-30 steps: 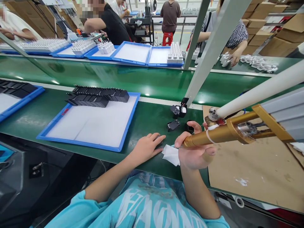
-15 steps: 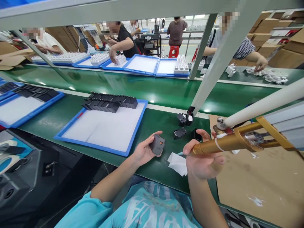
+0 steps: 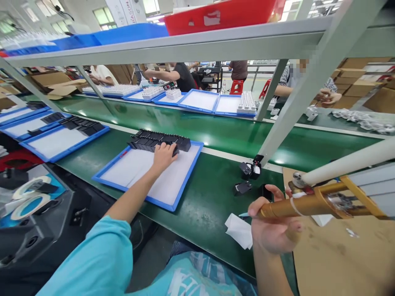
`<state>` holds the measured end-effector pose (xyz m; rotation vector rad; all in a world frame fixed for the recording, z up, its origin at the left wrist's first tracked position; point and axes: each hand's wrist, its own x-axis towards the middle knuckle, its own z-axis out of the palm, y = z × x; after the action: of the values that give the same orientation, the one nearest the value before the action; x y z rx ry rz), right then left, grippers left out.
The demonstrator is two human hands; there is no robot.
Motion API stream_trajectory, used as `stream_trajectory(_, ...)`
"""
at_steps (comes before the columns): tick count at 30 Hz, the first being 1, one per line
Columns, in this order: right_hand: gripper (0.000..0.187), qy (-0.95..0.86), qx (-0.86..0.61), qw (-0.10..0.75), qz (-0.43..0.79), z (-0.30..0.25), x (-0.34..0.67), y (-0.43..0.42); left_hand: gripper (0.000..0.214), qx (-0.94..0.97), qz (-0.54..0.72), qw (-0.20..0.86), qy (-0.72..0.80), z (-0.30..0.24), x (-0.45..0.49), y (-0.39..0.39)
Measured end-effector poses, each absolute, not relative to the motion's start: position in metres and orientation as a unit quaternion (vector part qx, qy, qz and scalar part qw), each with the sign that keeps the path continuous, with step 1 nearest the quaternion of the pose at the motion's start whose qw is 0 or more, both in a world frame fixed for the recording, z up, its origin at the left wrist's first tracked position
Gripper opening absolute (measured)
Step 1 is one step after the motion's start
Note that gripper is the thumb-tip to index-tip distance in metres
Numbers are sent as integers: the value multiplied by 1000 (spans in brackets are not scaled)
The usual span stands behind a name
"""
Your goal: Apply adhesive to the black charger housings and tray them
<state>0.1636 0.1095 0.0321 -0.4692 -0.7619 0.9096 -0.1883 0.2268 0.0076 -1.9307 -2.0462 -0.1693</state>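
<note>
The left hand (image 3: 164, 158) is over the tray (image 3: 168, 187), palm down, its fingers bent around a black block (image 3: 175, 152) near the tray's far right corner. The block is on the near side of the rows of blocks (image 3: 148, 140) lined up along the tray's far edge; whether it touches them is hidden by the fingers. The left part of the near row reaches further toward the tray's middle than the right part. From the rows to the tray's near edge, its white floor shows.

The tray lies on the green surface (image 3: 205, 213), its near edge close to the near edge of the surface. A second tray (image 3: 54, 146) with black blocks lies to its left, apart from it.

The right hand (image 3: 271, 238) is toward the right end of the surface, palm turned up and fingers loosely curved. A gold cylinder (image 3: 311, 203) crosses in front of it, and I cannot tell whether the hand grips it. A thin blue tip (image 3: 243, 214) pokes out beside its fingers, next to a white cloth (image 3: 239, 231) near the surface's near edge.

Toward the far edge, black parts (image 3: 246, 169) sit at the foot of a post (image 3: 285, 111); another part (image 3: 242, 188) lies nearer. Cardboard (image 3: 330, 263) covers the right end.
</note>
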Motion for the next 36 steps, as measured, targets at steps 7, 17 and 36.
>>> stream_trajectory(7, 42, -377, -225, 789, 429, 32, 162, 110, 44, -645, -91, 206, -730, 6, -211, 249)
stream_trajectory(17, 45, -370, -247, 789, 424, 36, 161, 108, 70, -893, -166, -95, -408, 11, -10, 194)
stream_trajectory(36, 44, -383, -219, 783, 439, 35, 162, 105, 44, -785, -214, -334, -476, -3, -58, 114)
